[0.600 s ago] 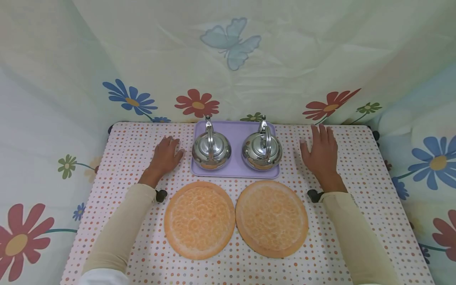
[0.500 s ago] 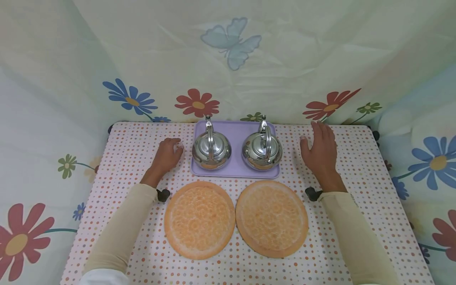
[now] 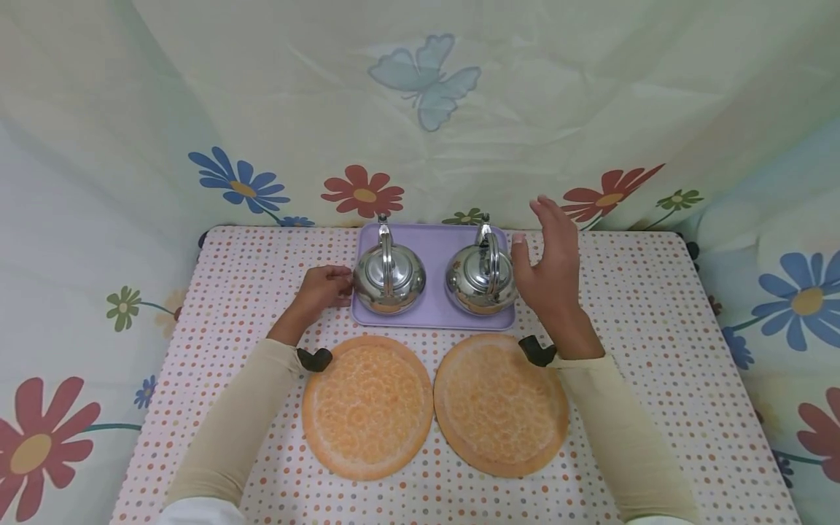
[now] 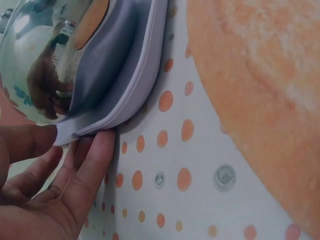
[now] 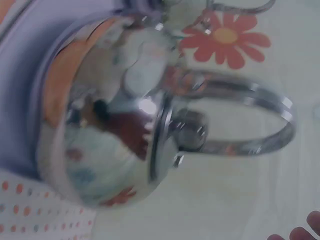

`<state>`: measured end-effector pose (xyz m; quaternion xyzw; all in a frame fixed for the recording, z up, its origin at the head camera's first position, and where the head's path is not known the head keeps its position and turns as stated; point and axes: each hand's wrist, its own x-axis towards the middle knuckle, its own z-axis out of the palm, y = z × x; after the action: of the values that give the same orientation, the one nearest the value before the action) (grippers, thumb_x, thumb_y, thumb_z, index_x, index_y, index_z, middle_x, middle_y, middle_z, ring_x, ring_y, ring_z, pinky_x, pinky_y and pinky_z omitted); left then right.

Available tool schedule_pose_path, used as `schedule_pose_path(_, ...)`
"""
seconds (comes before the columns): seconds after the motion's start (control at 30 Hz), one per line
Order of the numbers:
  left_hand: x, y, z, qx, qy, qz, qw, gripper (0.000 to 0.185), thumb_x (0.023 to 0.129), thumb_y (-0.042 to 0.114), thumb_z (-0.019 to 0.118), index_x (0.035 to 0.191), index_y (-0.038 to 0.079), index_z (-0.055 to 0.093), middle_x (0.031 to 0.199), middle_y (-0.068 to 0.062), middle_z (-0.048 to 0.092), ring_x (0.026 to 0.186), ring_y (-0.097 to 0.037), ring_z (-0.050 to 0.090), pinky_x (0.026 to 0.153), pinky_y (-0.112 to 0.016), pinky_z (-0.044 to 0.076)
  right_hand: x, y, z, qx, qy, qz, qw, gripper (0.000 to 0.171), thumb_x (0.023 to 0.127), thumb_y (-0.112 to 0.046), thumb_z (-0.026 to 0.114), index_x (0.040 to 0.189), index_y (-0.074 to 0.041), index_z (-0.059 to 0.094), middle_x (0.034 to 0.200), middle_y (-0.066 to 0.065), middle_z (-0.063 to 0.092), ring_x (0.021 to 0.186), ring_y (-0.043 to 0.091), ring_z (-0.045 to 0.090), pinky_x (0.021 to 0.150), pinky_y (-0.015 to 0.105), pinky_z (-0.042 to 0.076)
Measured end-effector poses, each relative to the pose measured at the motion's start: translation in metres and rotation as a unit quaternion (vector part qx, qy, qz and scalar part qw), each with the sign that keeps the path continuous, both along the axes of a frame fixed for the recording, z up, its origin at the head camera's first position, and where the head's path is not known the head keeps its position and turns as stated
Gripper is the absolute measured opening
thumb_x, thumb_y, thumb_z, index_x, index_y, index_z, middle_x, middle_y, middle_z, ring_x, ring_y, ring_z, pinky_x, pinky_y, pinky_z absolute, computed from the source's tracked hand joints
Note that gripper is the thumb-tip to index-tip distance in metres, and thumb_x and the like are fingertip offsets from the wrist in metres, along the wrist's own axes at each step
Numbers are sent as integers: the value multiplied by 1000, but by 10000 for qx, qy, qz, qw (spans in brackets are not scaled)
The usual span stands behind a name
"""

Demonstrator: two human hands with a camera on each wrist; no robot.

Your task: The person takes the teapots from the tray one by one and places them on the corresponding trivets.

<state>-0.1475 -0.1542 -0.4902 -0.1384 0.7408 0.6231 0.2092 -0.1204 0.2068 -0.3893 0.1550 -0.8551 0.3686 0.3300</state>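
Two shiny steel kettles, a left one [image 3: 390, 281] and a right one [image 3: 481, 281], stand upright on a lilac tray [image 3: 436, 313]. My left hand [image 3: 321, 288] is at the tray's left edge. In the left wrist view, its fingers [image 4: 87, 175] reach under the tray's rim, with another digit over it, pinching the edge. My right hand [image 3: 553, 262] hovers beside the right kettle with fingers extended and thumb apart, holding nothing. The right wrist view shows that kettle's arched handle [image 5: 250, 90] up close and only a few of my fingertips [image 5: 302, 234].
Two round pizza-like mats, a left one [image 3: 367, 408] and a right one [image 3: 501, 415], lie side by side in front of the tray. The table has a dotted cloth [image 3: 669, 328]. A flowered curtain [image 3: 499, 168] hangs behind it and at both sides.
My left hand has moved right to the tray's left edge and taken hold of its rim. My right hand has moved left, closer to the right kettle. Kettles and tray look unmoved.
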Motion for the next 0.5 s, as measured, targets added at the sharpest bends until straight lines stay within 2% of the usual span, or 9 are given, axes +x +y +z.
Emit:
schedule_pose_path(0.2,2,-2,-3,-139,-24,-209,9997,37,95,3,55,131,-6,54,122,-23,59,93,-27,66,78,-31,57,4,-23,5,-37,46,475,9989,46,91,-3,61,134,6,50,142,19,46,132,30,41,98,45,45)
schedule_pose_path(0.37,4,-3,-2,-301,42,-403,9987,41,93,0,56,133,-5,54,124,-22,59,95,-23,64,80,-30,56,6,-43,6,-246,138,987,9947,50,85,4,69,132,7,52,139,22,47,130,33,44,99,44,45)
schedule_pose_path(0.5,3,1,-1,-265,41,-464,9986,43,92,-2,56,134,-6,52,125,-23,58,100,-25,63,82,-30,55,9,-56,6,-391,-18,1434,9889,54,83,7,72,132,8,51,139,24,46,129,32,45,99,43,46)
